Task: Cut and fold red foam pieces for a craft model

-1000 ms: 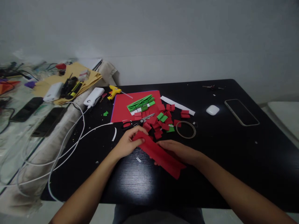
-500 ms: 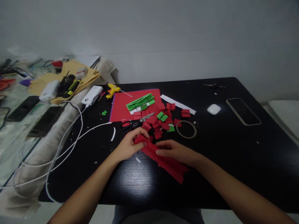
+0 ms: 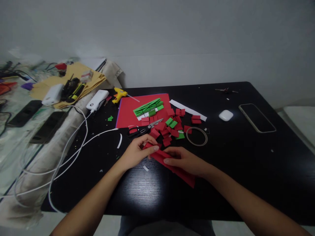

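Note:
Between both hands is a long strip of red paper [image 3: 183, 173], folded lengthwise and slanting down to the right above the black table. My left hand [image 3: 139, 151] pinches its upper left end, thumb on top. Farther down the strip, my right hand [image 3: 184, 159] grips it with thumb and curled fingers. Just beyond the hands lies a heap of small folded red paper pieces [image 3: 161, 127], with a few green folded pieces [image 3: 171, 123] among them. Black-handled scissors [image 3: 141, 130] rest partly open beside my left hand. A pleated green paper [image 3: 147, 107] lies on a red sheet [image 3: 126, 113].
A yellow glue gun [image 3: 119, 95] and a white power bank [image 3: 97, 100] with a white cable [image 3: 86, 127] are at the left. Rightward are a roll ring [image 3: 197, 136], a white earbud case [image 3: 225, 115] and a phone [image 3: 257, 118]. A white paper strip [image 3: 188, 110] lies behind the heap.
The red strip has been folded narrower; its lower right end, spread apart before, is now closer together. Both hands stay in nearly the same place, still gripping it.

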